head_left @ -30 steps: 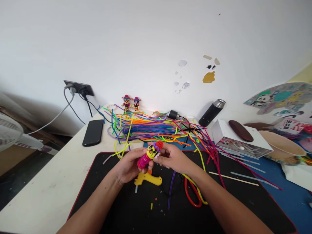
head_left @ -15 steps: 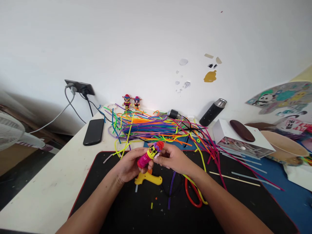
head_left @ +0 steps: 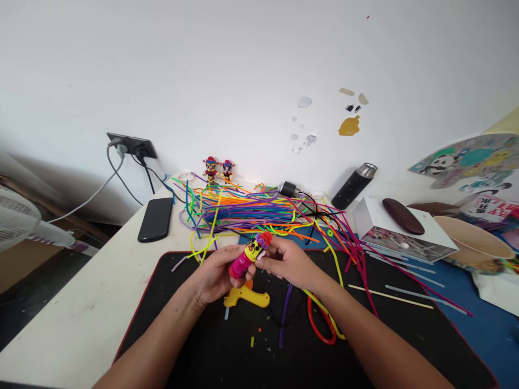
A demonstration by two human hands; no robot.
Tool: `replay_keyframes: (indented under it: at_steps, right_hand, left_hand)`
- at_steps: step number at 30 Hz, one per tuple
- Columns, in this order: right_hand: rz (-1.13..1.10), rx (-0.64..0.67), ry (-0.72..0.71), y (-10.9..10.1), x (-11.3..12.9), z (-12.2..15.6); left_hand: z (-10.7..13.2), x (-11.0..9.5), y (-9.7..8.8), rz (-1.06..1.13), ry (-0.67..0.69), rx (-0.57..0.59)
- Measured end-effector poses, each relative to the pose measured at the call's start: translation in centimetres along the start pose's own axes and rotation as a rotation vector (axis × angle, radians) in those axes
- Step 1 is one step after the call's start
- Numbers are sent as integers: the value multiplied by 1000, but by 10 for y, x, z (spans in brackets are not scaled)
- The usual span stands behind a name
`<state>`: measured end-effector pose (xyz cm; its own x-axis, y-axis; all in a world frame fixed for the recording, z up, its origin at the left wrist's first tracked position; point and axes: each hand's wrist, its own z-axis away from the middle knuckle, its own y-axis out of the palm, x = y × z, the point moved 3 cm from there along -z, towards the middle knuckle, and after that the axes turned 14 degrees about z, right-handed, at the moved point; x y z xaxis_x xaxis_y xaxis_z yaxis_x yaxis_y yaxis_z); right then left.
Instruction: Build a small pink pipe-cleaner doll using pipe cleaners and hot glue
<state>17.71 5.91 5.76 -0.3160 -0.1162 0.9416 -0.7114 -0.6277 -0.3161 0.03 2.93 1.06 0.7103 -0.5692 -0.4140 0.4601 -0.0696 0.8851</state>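
Observation:
My left hand (head_left: 217, 273) is wrapped around a small pipe-cleaner doll (head_left: 242, 263) with a magenta body, a yellow face, and red and purple on its head. The doll leans with its head up and to the right. Beside the head, the fingertips of my right hand (head_left: 286, 263) pinch a small white piece (head_left: 260, 255) against its side; what the piece is, I cannot make out. Below the doll, a yellow glue gun (head_left: 248, 296) lies on the black mat (head_left: 194, 346), its front partly hidden by my left hand.
Many coloured pipe cleaners (head_left: 251, 208) are heaped behind the mat. Two finished dolls (head_left: 210, 169) stand by the wall. A phone (head_left: 155, 220) lies left; a black flask (head_left: 352, 186) and white box (head_left: 399, 229) are right. A red handle loop (head_left: 320, 324) and scraps lie on the mat.
The doll has turned slightly in my left hand, so its face points a little more to the right. Both hands have stayed in nearly the same place.

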Motion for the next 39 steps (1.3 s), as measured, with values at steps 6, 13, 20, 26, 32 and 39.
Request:
replay_keyframes:
  at_steps: [6,13,20,26,32,39]
  right_hand:
    - [17,-35,20,-1,-2,0]
    - [66,-94,52,-4,-7,0]
    - [57,-126,61,-3,-14,0]
    - [61,-132,66,-3,-14,0]
    - [77,-150,64,-3,-15,-1]
    - [101,-186,70,-4,-23,-2]
  left_hand:
    - [0,-1,5,8,-13,-9]
    - [-1,1,7,12,1,-34]
    - [-4,0,11,-27,82,-64]
    - [-5,3,11,-83,123,-32]
    - [-2,0,15,-141,161,-69]
    - [-2,-9,8,-339,262,-161]
